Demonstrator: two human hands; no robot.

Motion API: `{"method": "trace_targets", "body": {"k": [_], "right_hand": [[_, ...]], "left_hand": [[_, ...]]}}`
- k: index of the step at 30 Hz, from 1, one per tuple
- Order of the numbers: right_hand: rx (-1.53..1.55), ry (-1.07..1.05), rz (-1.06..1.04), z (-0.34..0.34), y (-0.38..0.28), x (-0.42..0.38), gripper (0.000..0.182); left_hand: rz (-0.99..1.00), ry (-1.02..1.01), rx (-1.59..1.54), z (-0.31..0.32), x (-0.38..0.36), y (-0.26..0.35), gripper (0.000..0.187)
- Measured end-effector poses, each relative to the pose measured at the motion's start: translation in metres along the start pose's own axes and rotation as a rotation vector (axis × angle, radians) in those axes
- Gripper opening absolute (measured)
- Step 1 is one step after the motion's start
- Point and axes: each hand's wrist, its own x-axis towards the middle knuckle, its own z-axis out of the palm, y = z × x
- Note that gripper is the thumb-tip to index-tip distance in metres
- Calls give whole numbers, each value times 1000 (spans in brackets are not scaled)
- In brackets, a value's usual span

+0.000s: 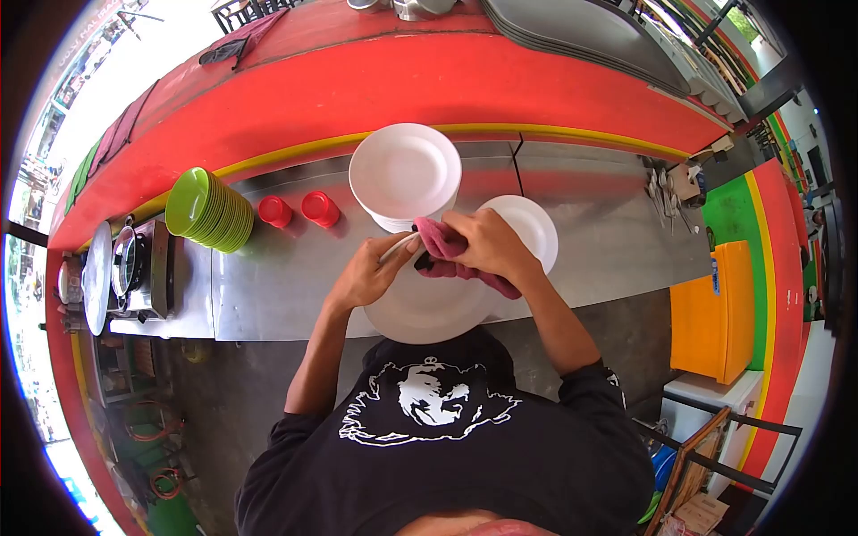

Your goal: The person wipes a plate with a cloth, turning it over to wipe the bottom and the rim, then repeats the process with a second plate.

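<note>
Between the two hands runs a slim, pale piece of cutlery (399, 249), its far end covered by a maroon cloth (438, 239). My left hand (365, 272) is closed around the near part; its exact kind is hidden. My right hand (490, 243) grips the cloth, which folds over the cutlery and hangs down to the right. Below both hands, a wide round pale tray (420, 317) lies at the counter's front edge. Just beyond them rises a stack of white plates (407, 170). More white plates (534, 225) sit behind my right hand.
Green bowls (210, 213) lean in a nested stack at the left, beside two red cups (320, 209). Farther left is a stove (154, 268) with a pot. Cutlery (663, 195) lies at the counter's right end. Grey trays (581, 40) are stacked on the red ledge (357, 80).
</note>
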Motion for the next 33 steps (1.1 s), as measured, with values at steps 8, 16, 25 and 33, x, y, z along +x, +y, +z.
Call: {"method": "trace_targets", "body": {"k": [8, 16, 25, 33], "right_hand": [[672, 730, 250, 22, 63, -33, 33], [1174, 1106, 478, 74, 64, -55, 28], [1190, 1014, 489, 66, 119, -101, 33], [809, 561, 285, 30, 152, -132, 43]], "left_hand": [[89, 560, -206, 44, 22, 4, 45], [249, 1156, -368, 146, 49, -12, 44], [110, 759, -378, 163, 54, -3, 43], [-54, 412, -104, 149, 51, 13, 34]]}}
